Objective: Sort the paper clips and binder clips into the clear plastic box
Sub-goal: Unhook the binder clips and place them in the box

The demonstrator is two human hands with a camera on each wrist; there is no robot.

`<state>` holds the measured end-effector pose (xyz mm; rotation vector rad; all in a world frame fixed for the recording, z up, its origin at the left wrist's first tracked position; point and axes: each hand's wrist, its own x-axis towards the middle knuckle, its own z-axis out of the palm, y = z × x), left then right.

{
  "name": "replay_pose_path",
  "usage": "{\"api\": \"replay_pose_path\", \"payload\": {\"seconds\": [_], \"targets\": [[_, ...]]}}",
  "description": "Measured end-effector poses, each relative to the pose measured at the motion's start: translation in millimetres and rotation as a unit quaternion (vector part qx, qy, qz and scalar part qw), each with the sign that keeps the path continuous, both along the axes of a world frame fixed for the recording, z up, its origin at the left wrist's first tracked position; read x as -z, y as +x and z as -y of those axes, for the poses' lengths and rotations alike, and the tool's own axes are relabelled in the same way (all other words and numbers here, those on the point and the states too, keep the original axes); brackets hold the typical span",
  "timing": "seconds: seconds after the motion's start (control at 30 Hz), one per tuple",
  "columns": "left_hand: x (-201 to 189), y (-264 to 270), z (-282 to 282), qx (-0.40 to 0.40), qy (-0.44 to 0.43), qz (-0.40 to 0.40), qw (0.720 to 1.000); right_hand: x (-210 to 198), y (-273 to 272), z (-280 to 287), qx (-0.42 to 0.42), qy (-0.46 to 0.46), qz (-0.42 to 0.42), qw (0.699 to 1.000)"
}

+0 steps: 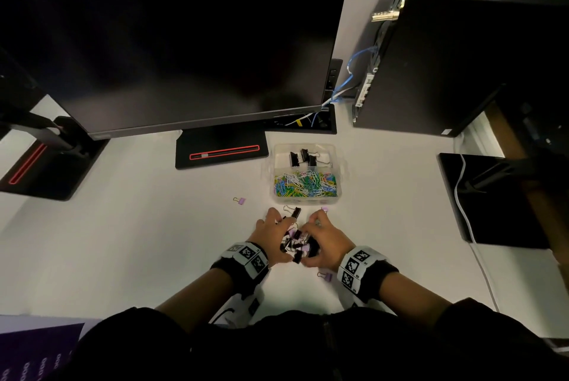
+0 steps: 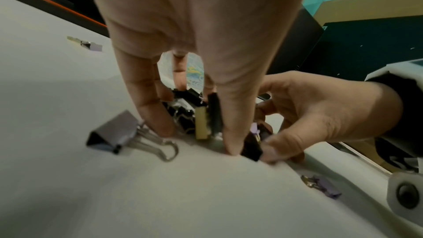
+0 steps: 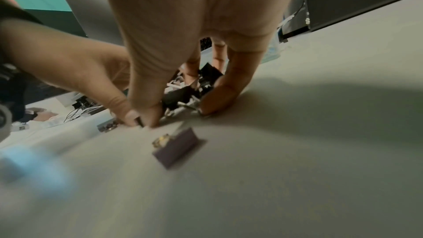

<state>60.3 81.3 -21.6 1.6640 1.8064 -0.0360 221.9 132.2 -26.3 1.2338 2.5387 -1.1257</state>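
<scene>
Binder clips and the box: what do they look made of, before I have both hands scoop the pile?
Binder clips: black or lilac bodies look like painted sheet metal with a dull sheen; the wire handles look like bare silvery steel, bright in the left wrist view. Clear plastic box: apparently glossy transparent plastic, its contents showing through the walls.

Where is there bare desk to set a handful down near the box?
Bare desk lies left of the clear plastic box, between the monitor base and the lone purple binder clip, and right of the box. Crowded: between box and both hands, around the binder clip pile.
</scene>
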Motion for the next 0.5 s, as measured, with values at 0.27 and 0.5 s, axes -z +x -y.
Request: {"api": "replay_pose_path", "payload": {"seconds": [0.27,0.5], "targets": [[-3,13,-7,0.058,0.015,-0.031,0.998,3,-10,-9,-0.005,0.043,0.083,0.996],[2,12,-16,0.065,0.024,-0.051,0.996,-5,1,-30,0.044,-0.002,0.054,0.998]]}}
